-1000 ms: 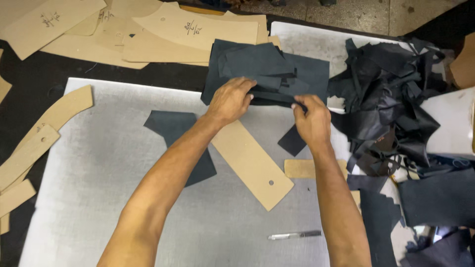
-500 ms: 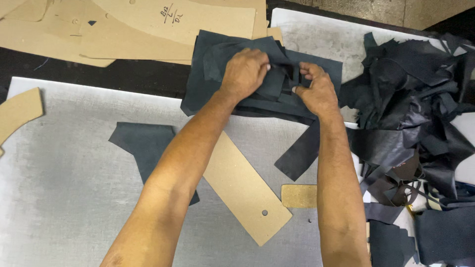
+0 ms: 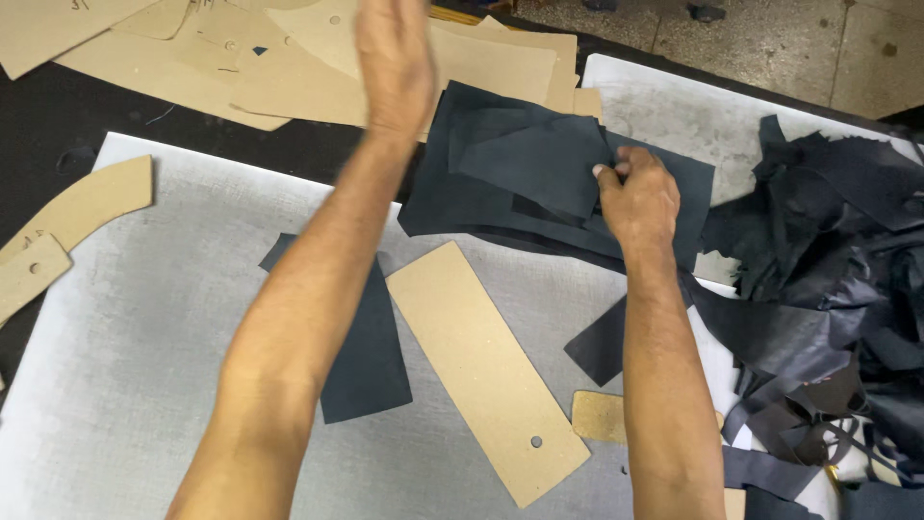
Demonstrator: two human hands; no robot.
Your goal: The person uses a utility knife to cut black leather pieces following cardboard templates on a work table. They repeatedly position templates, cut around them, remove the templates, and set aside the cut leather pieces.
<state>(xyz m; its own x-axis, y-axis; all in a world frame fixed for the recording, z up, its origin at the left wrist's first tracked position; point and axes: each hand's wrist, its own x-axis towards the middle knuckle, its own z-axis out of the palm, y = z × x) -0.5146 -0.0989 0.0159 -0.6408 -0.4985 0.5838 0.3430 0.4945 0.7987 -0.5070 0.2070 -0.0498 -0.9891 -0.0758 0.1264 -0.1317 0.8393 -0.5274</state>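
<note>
Right hand (image 3: 640, 197) pinches the top piece of the dark leather stack (image 3: 520, 173) lying at the desk's (image 3: 115, 337) far edge. Left hand (image 3: 395, 58) is raised above it, flat and empty. Long cardboard template (image 3: 486, 371) lies nearby.

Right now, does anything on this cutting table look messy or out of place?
Yes. A heap of dark leather scraps sprawls untidily over the table's right edge, crumpled and tangled. The long cardboard template lies askew on the grey mat, partly overlapping a dark cut piece.
</note>
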